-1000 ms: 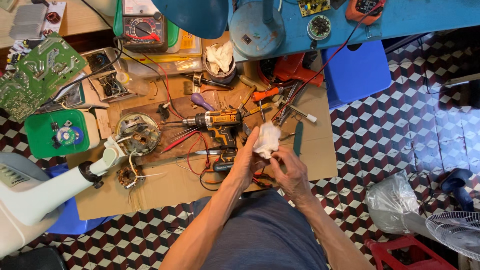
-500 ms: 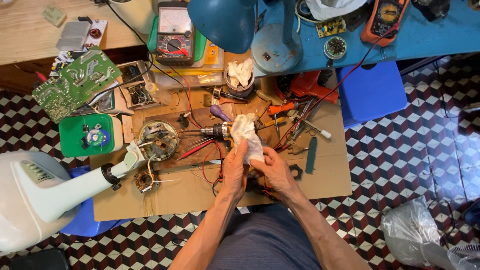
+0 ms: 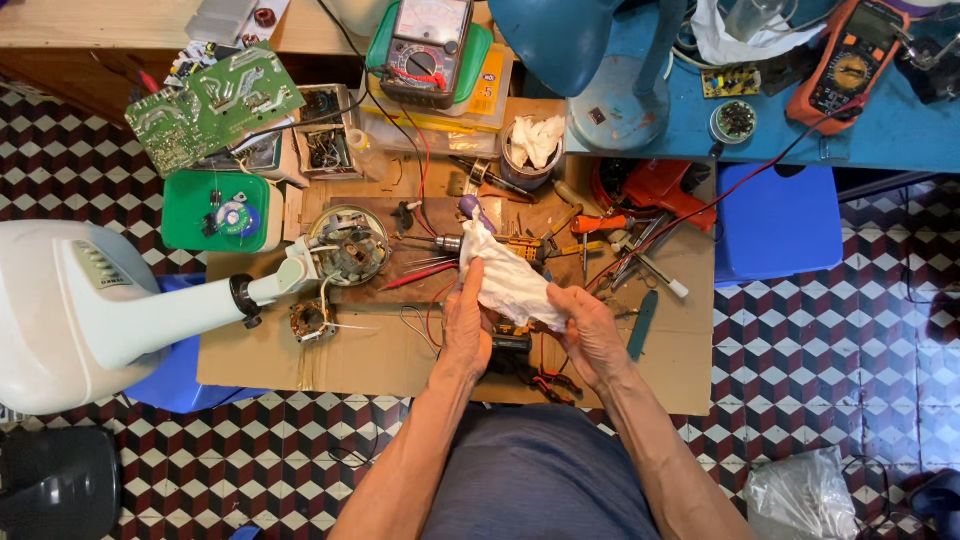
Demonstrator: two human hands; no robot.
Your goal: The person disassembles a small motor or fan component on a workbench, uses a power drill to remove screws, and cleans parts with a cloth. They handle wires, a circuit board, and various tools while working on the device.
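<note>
Both hands, the left hand (image 3: 467, 322) and the right hand (image 3: 590, 335), are closed around a crumpled white tissue (image 3: 505, 278) above the cardboard mat (image 3: 300, 365), which looks light, soft and easy to tear, so pinching its bunched ends seems safest.

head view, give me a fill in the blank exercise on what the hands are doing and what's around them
1. Both hands, the left hand and the right hand, hold a crumpled ____ cloth.
2. The circuit board at upper left is ____ in colour.
3. The work lies on a sheet of ____ over the tiled floor.

Missing words: white; green; cardboard
</note>
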